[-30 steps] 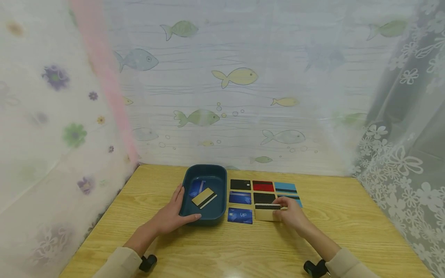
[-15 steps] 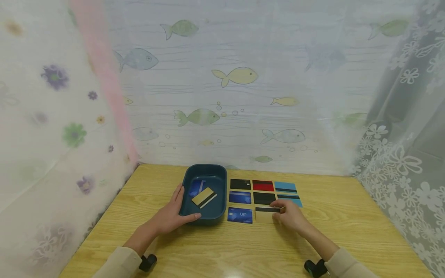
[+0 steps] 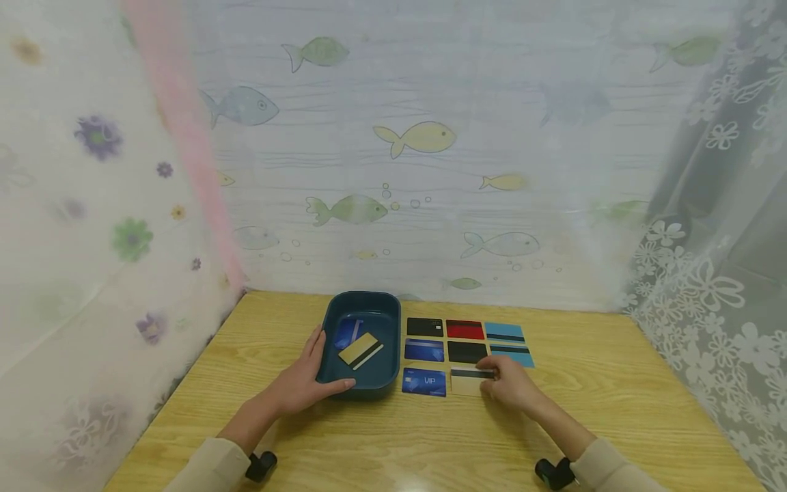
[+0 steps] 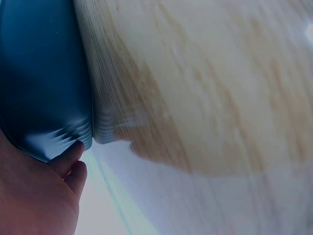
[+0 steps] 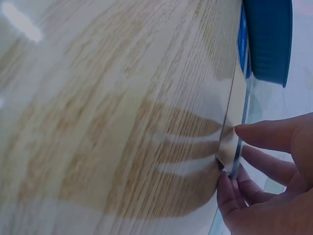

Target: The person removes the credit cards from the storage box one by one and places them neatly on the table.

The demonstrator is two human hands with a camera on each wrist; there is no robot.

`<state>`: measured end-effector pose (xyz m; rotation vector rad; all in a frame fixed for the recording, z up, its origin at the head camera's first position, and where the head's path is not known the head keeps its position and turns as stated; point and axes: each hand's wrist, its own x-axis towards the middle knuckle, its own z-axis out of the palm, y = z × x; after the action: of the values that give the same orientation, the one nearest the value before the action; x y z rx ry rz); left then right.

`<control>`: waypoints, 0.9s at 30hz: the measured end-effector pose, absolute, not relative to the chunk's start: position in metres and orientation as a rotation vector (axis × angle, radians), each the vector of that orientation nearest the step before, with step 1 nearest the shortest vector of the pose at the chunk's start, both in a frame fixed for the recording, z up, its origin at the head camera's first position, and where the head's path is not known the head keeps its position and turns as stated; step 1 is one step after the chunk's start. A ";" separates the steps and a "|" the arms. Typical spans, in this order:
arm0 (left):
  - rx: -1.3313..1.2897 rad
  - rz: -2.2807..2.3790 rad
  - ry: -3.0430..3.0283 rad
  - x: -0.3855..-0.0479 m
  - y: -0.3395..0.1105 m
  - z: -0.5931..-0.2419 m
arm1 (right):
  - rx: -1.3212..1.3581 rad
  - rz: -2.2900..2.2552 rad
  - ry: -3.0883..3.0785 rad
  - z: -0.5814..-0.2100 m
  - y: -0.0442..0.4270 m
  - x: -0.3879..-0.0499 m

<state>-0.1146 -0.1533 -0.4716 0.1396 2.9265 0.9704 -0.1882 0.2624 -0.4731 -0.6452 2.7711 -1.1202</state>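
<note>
My right hand [image 3: 516,388] pinches the right end of a gold card with a dark magnetic stripe [image 3: 466,385]. That card lies nearly flat on the table, right of a blue VIP card [image 3: 424,383]. In the right wrist view the thumb touches the gold card's face [image 5: 238,100] and other fingers are at its edge. My left hand [image 3: 298,385] rests against a dark blue tray [image 3: 385,365], fingers along its left side and thumb over the front rim. Inside the tray are a blue card [image 3: 348,333] and another gold card [image 3: 360,350].
Behind the front cards lie two rows: a black card [image 3: 425,327], red card [image 3: 464,329] and light blue card [image 3: 504,332], then a blue card [image 3: 423,350], black card [image 3: 466,352] and light blue card [image 3: 515,359]. A fish-print curtain [image 3: 424,178] hangs behind the table.
The gold card in my right hand has tipped from a raised tilt down to nearly flat on the table. My right hand has shifted slightly left; my left hand stays at the tray.
</note>
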 end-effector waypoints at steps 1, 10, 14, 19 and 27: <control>0.140 0.973 2.925 -0.114 -0.153 -0.472 | -0.660 -1.109 2.780 -0.474 0.262 -0.188; 0.144 0.982 2.924 -0.114 -0.154 -0.473 | -0.725 -1.078 2.800 -0.474 0.261 -0.186; 0.142 0.983 2.922 -0.113 -0.154 -0.473 | -0.748 -1.065 2.798 -0.474 0.260 -0.187; 0.144 0.971 2.937 -0.113 -0.154 -0.473 | -0.748 -1.056 2.793 -0.472 0.259 -0.188; 0.160 0.977 2.943 -0.115 -0.154 -0.474 | -0.755 -1.006 2.821 -0.460 0.247 -0.193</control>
<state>-0.1151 -0.1538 -0.4742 0.1596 2.9431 0.9771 -0.1929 0.2465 -0.4597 -0.7554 2.8212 -1.0065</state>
